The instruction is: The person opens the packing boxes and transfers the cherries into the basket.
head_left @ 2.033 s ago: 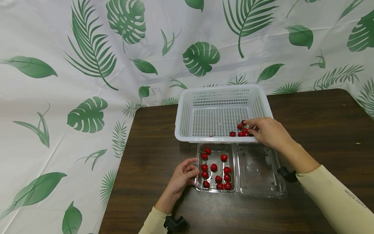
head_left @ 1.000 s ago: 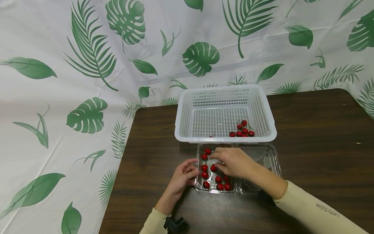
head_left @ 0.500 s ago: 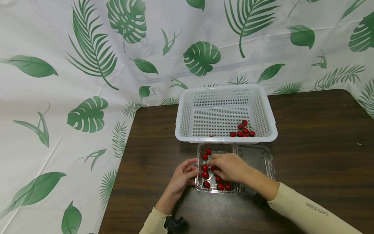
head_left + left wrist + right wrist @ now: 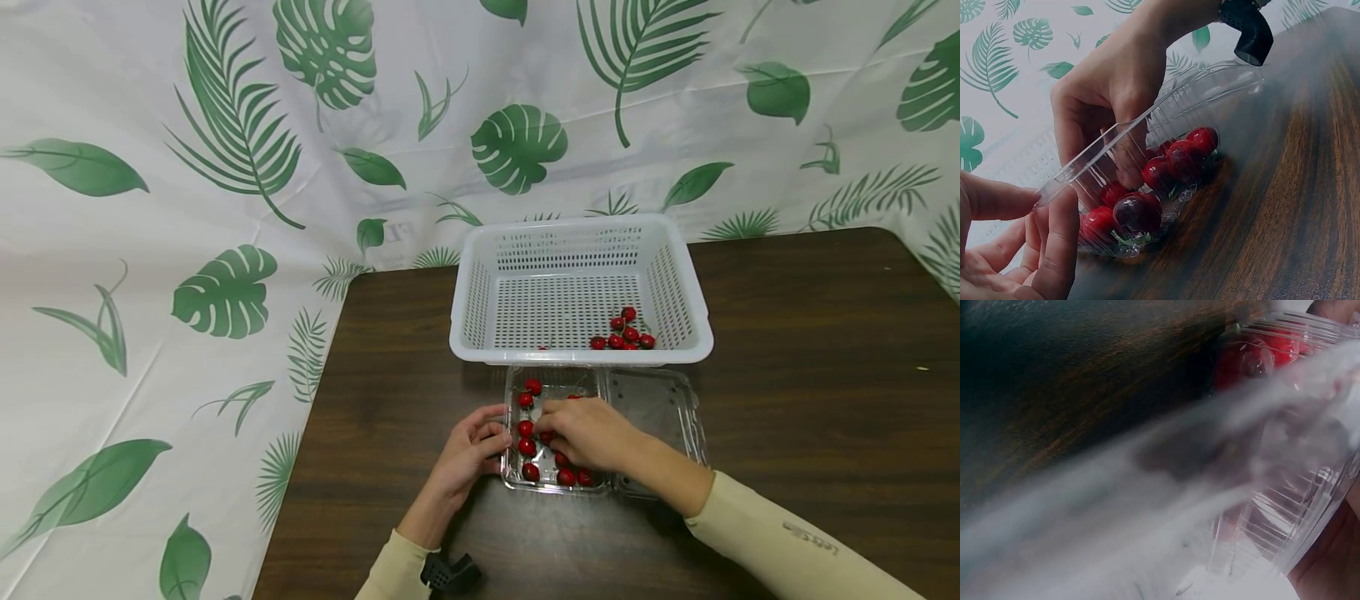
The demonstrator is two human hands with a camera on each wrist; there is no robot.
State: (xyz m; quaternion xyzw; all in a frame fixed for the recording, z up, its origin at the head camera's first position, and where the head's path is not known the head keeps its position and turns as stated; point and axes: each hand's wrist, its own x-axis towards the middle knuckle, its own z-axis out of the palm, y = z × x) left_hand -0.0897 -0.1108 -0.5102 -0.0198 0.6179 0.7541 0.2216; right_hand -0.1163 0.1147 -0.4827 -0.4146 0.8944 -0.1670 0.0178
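Note:
My left hand (image 4: pixel 468 450) pinches the left rim of a clear plastic clamshell box (image 4: pixel 551 490); in the left wrist view its thumb and fingertips (image 4: pixel 1035 200) meet at the rim. Red cherries (image 4: pixel 527 447) lie scattered in the box's left half. My right hand (image 4: pixel 588 432) reaches down into that half, its bent fingers around a cherry (image 4: pixel 547 436) near the middle, which they partly hide. The left wrist view shows the right fingers among cherries (image 4: pixel 1138 212) through the clear wall. The right wrist view is mostly blurred plastic, with a cherry (image 4: pixel 1254 359) behind it.
A white perforated basket (image 4: pixel 581 357) stands just behind the box, with several cherries (image 4: pixel 631 335) in its front right corner. The box's open lid (image 4: pixel 652 417) lies flat to the right, under the right forearm. A leaf-print sheet (image 4: pixel 420 208) hangs behind the dark wooden table (image 4: pixel 810 358).
My right hand has moved from the basket's front right corner to the box's left half, then slightly left and down among the cherries. The left hand stays at the rim.

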